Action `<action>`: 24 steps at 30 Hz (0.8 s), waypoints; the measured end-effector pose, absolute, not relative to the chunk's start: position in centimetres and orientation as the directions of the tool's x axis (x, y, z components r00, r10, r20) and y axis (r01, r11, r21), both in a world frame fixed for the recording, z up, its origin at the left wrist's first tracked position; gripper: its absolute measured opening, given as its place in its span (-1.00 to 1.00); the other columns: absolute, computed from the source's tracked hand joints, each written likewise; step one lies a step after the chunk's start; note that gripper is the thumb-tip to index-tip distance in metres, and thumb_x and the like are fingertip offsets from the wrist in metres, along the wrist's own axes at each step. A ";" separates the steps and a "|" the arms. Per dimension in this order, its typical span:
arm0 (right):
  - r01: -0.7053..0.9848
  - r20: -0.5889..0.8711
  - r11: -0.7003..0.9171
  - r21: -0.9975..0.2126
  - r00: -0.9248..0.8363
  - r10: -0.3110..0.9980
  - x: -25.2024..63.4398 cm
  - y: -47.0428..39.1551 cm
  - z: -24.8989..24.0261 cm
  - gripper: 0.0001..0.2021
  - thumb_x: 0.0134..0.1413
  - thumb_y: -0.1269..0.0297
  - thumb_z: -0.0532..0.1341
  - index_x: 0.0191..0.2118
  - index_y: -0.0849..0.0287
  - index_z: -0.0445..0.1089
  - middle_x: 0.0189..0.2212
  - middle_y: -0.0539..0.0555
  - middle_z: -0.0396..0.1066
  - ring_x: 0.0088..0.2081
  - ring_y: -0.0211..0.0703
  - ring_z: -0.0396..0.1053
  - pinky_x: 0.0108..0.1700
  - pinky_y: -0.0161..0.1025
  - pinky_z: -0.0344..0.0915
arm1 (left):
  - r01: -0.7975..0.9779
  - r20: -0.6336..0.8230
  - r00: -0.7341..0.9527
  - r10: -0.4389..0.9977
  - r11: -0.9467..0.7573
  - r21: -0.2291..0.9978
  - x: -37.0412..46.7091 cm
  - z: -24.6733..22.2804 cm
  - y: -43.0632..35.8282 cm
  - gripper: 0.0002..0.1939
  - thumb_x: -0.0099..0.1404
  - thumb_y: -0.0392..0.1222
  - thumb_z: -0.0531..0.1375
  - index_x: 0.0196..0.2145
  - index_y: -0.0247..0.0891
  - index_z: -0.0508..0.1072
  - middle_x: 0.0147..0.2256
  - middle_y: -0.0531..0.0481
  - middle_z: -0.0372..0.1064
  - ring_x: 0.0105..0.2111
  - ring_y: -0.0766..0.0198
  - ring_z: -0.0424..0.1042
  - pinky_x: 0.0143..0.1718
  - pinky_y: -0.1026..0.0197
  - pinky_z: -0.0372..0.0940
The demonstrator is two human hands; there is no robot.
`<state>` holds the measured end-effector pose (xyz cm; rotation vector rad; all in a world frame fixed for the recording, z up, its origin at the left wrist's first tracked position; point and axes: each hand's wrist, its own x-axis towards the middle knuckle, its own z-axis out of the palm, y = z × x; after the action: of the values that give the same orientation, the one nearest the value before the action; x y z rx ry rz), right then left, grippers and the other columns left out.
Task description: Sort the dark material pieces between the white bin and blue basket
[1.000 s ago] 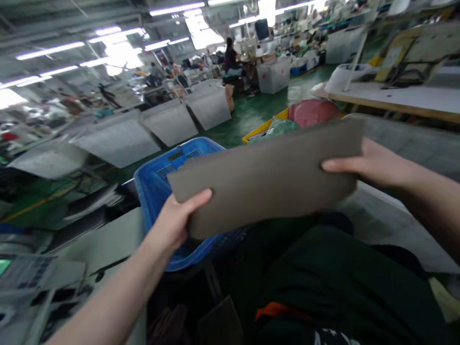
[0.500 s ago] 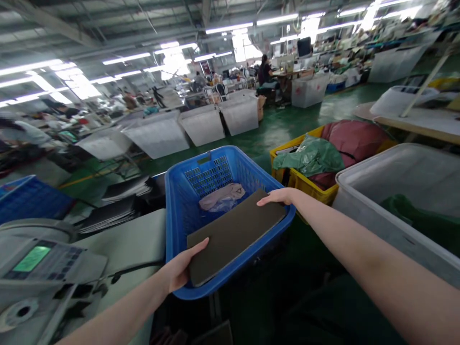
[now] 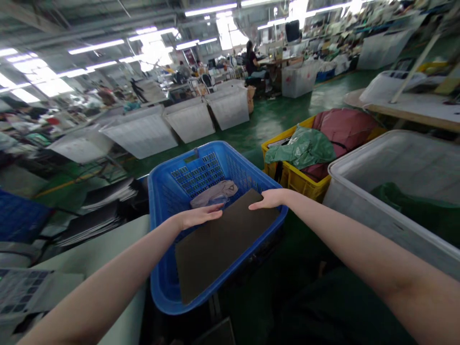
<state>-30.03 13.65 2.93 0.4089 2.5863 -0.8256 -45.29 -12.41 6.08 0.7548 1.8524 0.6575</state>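
Observation:
A dark brown-grey flat panel (image 3: pixel 226 244) lies inside the blue plastic basket (image 3: pixel 158 287), along its near side. It looks stiff; I cannot tell whether it is one sheet or several. My right hand (image 3: pixel 271 198) grips the panel's right end, thumb on top and the other fingers largely hidden behind it. My left hand (image 3: pixel 201 216) hangs over the panel's far long edge with its fingers stretched out together and nothing held. Whether it touches the panel is unclear. Behind the panel, a crumpled pale cloth (image 3: pixel 215 192) and some clear plastic sit in the basket.
Right of the basket stand a yellow crate (image 3: pixel 298 184) with green and dark red bundles and a large white bin (image 3: pixel 388 211). At left are a pale machine table (image 3: pixel 122 268) and stacked dark sheets (image 3: pixel 89 223). A seated person (image 3: pixel 253 62) is far back.
My left hand has let go of the panel's left end and moved up and right over its far edge. The right hand keeps its hold. The view has shifted slightly.

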 end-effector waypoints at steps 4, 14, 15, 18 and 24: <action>0.367 -0.351 0.784 -0.502 -0.914 0.203 -27.7 12.6 3.5 -0.08 0.01 -0.42 -0.05 0.12 0.40 0.31 0.10 0.43 0.29 0.11 0.25 0.30 0.12 0.00 0.22 | 0.044 -0.724 -0.124 0.679 0.732 0.680 -44.0 4.5 -10.4 0.01 -0.02 0.09 0.38 0.31 -0.06 0.03 0.09 -0.13 0.39 -0.02 -0.06 0.45 -0.05 0.06 0.36; 0.283 0.250 0.540 -0.792 -0.657 0.711 -3.4 12.7 -0.7 -0.66 0.28 0.08 0.04 0.11 -0.01 0.26 0.07 0.08 0.31 0.12 -0.07 0.26 0.20 -0.06 0.18 | 0.475 -0.576 -0.247 0.779 0.615 0.629 -45.9 7.6 -6.0 -0.13 0.08 0.25 0.25 0.28 -0.07 0.14 0.20 -0.12 0.24 0.16 -0.06 0.27 0.11 0.04 0.25; 0.360 0.206 0.496 -0.791 -0.606 0.768 0.6 13.0 -1.5 -0.67 0.27 0.07 0.05 0.09 -0.03 0.27 0.06 0.08 0.32 0.11 -0.04 0.27 0.19 -0.03 0.20 | 0.563 -0.457 -0.300 0.837 0.542 0.624 -45.7 8.8 -3.9 -0.16 0.09 0.25 0.24 0.27 -0.06 0.16 0.19 -0.09 0.25 0.17 -0.04 0.26 0.15 0.04 0.21; 0.601 0.119 0.353 -0.717 -0.394 0.911 12.7 14.4 -2.9 -0.70 0.24 0.05 0.05 0.03 -0.10 0.32 0.04 0.08 0.35 0.09 0.04 0.30 0.16 0.02 0.22 | 0.728 -0.220 -0.262 0.939 0.343 0.594 -42.6 12.1 4.3 -0.33 0.14 0.20 0.23 0.17 -0.02 0.31 0.00 0.01 0.46 0.02 -0.01 0.41 0.11 0.05 0.25; 0.808 0.060 0.225 -0.544 -0.230 0.971 26.5 23.6 -1.8 -0.68 0.19 0.07 0.02 -0.08 0.00 0.42 -0.07 0.12 0.44 -0.03 0.04 0.39 0.01 -0.05 0.34 | 0.727 -0.231 0.372 0.899 -0.127 0.675 -26.4 10.7 23.6 -0.59 0.16 0.09 0.26 -0.04 -0.03 0.52 -0.17 0.06 0.54 -0.16 0.07 0.51 -0.09 0.17 0.38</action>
<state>26.51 23.57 -1.82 2.1250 2.7358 -0.7409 -26.35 23.60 10.73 1.9036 1.4069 0.3002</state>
